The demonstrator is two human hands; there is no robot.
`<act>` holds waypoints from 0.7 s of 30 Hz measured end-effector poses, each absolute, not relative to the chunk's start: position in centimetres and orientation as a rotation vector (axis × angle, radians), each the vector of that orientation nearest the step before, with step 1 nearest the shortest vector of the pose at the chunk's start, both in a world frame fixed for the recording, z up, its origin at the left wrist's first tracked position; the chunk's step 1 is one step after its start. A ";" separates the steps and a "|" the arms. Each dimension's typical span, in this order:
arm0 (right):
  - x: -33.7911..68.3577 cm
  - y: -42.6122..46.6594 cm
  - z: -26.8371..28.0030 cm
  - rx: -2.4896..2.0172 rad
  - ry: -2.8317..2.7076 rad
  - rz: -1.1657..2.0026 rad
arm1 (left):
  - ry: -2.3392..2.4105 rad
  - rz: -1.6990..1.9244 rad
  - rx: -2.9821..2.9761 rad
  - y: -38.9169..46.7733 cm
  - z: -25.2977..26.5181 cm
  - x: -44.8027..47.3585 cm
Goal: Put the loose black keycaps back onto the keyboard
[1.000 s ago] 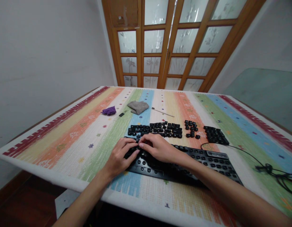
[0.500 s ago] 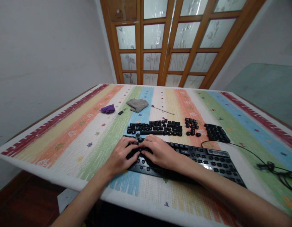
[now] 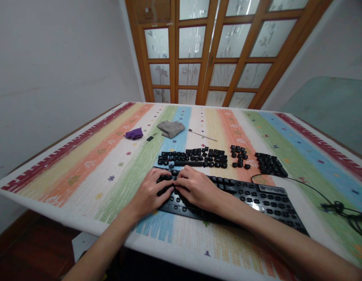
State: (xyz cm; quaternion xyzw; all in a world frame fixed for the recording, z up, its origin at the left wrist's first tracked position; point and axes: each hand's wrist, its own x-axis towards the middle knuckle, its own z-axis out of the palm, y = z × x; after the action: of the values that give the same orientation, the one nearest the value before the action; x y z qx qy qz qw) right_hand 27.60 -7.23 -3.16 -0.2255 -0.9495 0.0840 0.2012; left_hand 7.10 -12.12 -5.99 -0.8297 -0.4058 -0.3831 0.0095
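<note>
A black keyboard (image 3: 268, 195) lies at a slant on the table, many of its key positions bare of caps. My left hand (image 3: 151, 191) bends over its left end, fingertips and thumb drawn together at the upper left keys. Right beside it, my right hand (image 3: 195, 186) reaches across the board, fingers pinched and meeting the left fingertips. Whatever sits between the fingertips is hidden. Behind the keyboard, loose black keycaps (image 3: 195, 158) lie in rows, with a smaller group of keycaps (image 3: 239, 156) and a denser block of keycaps (image 3: 270, 164) to the right.
Farther back lie a purple cloth (image 3: 134, 134), a small black tool with a thin metal end (image 3: 150, 138), a folded grey cloth (image 3: 171, 128) and a thin stick (image 3: 202, 135). A bundled cable (image 3: 339, 207) lies at the right on the striped tablecloth (image 3: 87, 187).
The view has shifted slightly. My right fingers have moved a little closer to the left fingertips; both hands stay over the keyboard's left end.
</note>
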 end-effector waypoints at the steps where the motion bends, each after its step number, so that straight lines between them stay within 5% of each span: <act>1: 27.6 -7.2 -3.1 -0.625 -2.654 0.222 | -1.274 -1.195 -2.589 -12.1 -6.0 7.1; 21: 26.9 -7.5 -1.9 -0.629 -2.809 -0.012 | -1.317 -1.199 -2.565 -12.2 -6.1 7.1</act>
State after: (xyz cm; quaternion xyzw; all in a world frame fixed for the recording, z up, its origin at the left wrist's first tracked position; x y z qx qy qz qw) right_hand 26.91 -7.46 -1.89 -0.2167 -0.9674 -0.0042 0.1309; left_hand 7.12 -12.18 -6.05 -0.8213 -0.4218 -0.3839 0.0095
